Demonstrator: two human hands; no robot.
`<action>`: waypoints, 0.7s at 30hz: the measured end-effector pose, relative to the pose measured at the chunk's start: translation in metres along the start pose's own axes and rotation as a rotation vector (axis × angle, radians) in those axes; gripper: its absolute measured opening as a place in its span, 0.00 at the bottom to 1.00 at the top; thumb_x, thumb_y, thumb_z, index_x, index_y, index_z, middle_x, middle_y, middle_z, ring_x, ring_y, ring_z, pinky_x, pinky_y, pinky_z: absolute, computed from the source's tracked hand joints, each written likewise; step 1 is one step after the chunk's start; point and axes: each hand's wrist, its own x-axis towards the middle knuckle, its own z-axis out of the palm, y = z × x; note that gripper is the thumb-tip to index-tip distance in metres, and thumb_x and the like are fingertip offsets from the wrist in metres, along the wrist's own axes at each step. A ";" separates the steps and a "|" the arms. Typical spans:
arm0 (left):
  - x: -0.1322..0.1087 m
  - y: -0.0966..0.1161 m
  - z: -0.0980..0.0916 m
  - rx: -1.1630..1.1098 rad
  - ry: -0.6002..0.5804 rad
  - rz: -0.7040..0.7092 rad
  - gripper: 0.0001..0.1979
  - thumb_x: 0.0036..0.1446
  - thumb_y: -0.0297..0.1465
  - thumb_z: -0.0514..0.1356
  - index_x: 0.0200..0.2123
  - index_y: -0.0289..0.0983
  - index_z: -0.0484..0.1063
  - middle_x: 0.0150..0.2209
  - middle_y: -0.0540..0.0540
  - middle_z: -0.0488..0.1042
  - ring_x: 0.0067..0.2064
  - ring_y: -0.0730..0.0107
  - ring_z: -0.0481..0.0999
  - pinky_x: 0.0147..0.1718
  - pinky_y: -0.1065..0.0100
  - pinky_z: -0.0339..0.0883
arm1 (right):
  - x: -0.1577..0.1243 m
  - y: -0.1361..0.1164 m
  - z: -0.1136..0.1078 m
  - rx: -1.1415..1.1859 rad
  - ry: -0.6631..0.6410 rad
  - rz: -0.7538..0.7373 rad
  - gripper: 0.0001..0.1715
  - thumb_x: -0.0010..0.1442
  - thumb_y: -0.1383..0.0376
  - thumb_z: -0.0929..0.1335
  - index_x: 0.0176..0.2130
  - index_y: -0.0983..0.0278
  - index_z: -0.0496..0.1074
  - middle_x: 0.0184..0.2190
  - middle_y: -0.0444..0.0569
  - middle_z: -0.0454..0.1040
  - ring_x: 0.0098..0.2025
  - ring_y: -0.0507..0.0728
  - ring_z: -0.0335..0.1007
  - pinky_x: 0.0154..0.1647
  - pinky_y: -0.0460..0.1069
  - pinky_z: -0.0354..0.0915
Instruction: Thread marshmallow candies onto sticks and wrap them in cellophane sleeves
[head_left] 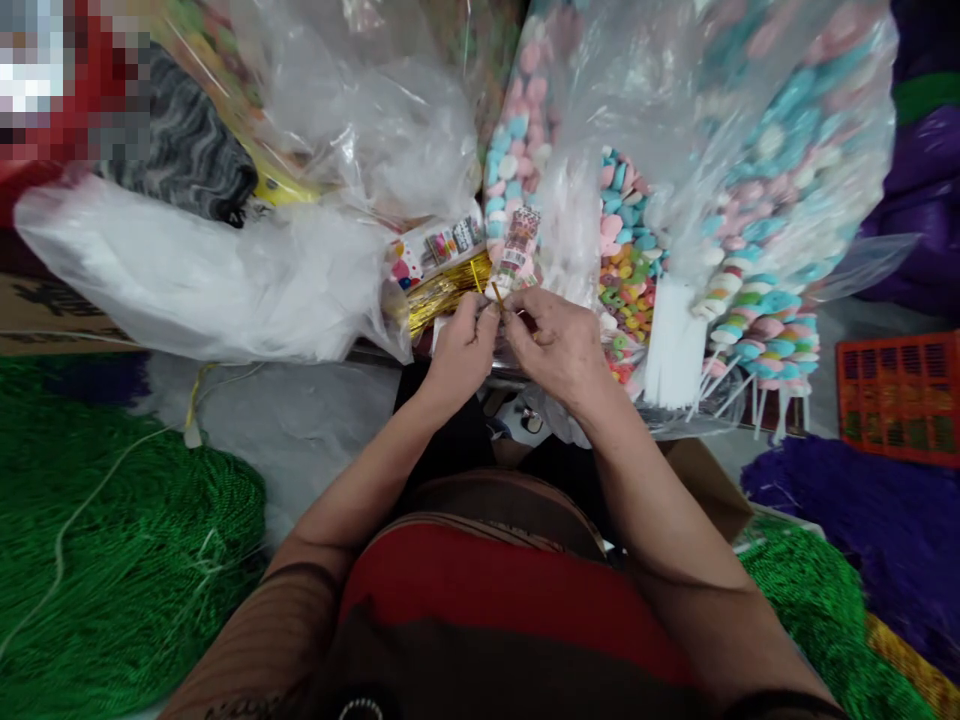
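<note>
The left hand (463, 345) and right hand (556, 348) pinch a gold twist tie (497, 292) in their fingers, equally near the labelled candy packet (519, 240) stretching lengthwise away from them.

No word or number can be read for certain. The small bag (523, 222) at the hands (498, 318) bears a colourful printed label with a white barcode patch (515, 256); its lettering and any digits are too small to make out. Small printed labels (444, 243) with dark and coloured patches show just left of that bag, their print blurred. Large dark characters stand on the side of the cardboard box (45, 335) at the left edge, partly covered by white plastic (225, 275) and too unclear to read.
</note>
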 end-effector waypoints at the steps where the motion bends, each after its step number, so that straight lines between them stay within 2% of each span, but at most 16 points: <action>1: -0.001 -0.001 0.001 0.110 0.012 0.049 0.11 0.68 0.39 0.57 0.33 0.41 0.64 0.26 0.53 0.68 0.27 0.73 0.68 0.29 0.70 0.62 | -0.001 0.000 0.001 -0.088 -0.012 -0.009 0.10 0.65 0.65 0.63 0.34 0.62 0.71 0.27 0.47 0.75 0.30 0.55 0.71 0.32 0.49 0.61; 5: -0.002 -0.003 0.004 0.340 -0.009 0.163 0.11 0.71 0.39 0.50 0.36 0.42 0.63 0.29 0.49 0.70 0.33 0.67 0.72 0.35 0.65 0.63 | -0.001 0.002 0.003 -0.283 -0.044 0.013 0.11 0.65 0.65 0.62 0.37 0.63 0.72 0.27 0.47 0.75 0.28 0.56 0.69 0.29 0.50 0.55; 10: -0.003 0.001 0.002 0.393 -0.032 0.185 0.21 0.71 0.50 0.45 0.37 0.43 0.65 0.28 0.48 0.69 0.31 0.65 0.70 0.32 0.64 0.59 | 0.001 -0.003 -0.005 -0.352 -0.103 0.026 0.12 0.67 0.65 0.60 0.40 0.64 0.72 0.29 0.49 0.76 0.30 0.56 0.70 0.30 0.50 0.54; 13: -0.003 0.005 0.004 0.379 -0.046 0.171 0.22 0.70 0.52 0.46 0.38 0.43 0.68 0.28 0.49 0.70 0.30 0.65 0.70 0.31 0.64 0.58 | -0.001 -0.005 -0.009 -0.348 -0.115 0.026 0.13 0.68 0.65 0.60 0.40 0.64 0.72 0.30 0.50 0.76 0.29 0.56 0.69 0.29 0.50 0.54; 17: -0.002 0.010 0.010 0.180 0.005 0.122 0.19 0.69 0.48 0.55 0.30 0.41 0.65 0.24 0.52 0.64 0.27 0.71 0.66 0.30 0.67 0.58 | -0.008 0.000 -0.006 -0.208 -0.016 0.038 0.11 0.68 0.65 0.62 0.37 0.62 0.72 0.30 0.50 0.76 0.31 0.56 0.70 0.31 0.50 0.60; 21: 0.000 0.016 0.018 -0.316 -0.012 -0.085 0.21 0.66 0.44 0.60 0.26 0.40 0.59 0.21 0.56 0.53 0.20 0.79 0.55 0.21 0.72 0.52 | -0.017 0.006 -0.002 0.144 0.139 0.071 0.07 0.66 0.61 0.67 0.38 0.58 0.75 0.35 0.49 0.79 0.36 0.58 0.74 0.39 0.53 0.70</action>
